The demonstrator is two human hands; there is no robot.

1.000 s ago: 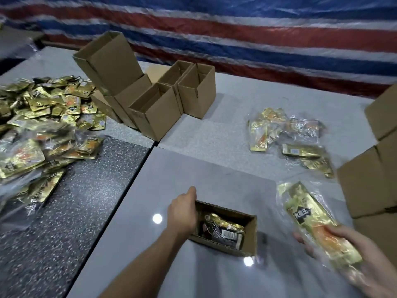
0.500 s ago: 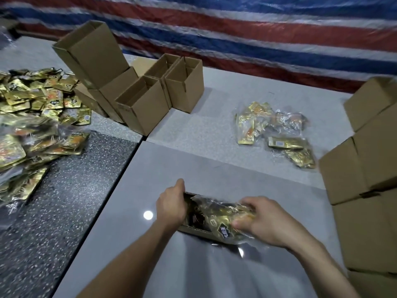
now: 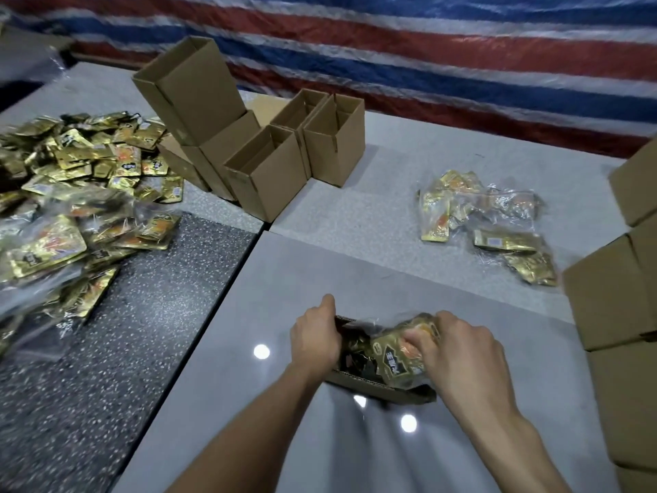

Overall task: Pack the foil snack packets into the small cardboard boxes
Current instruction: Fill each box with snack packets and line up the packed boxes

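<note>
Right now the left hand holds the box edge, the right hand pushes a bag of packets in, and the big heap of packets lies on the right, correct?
No: the head view shows the big heap on the left. The left hand does hold the box edge; the right hand pushes the bag in.

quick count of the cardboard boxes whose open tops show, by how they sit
upright empty boxes at the back: 3
tilted box on the stack: 1
box being filled: 1
total: 5
</note>
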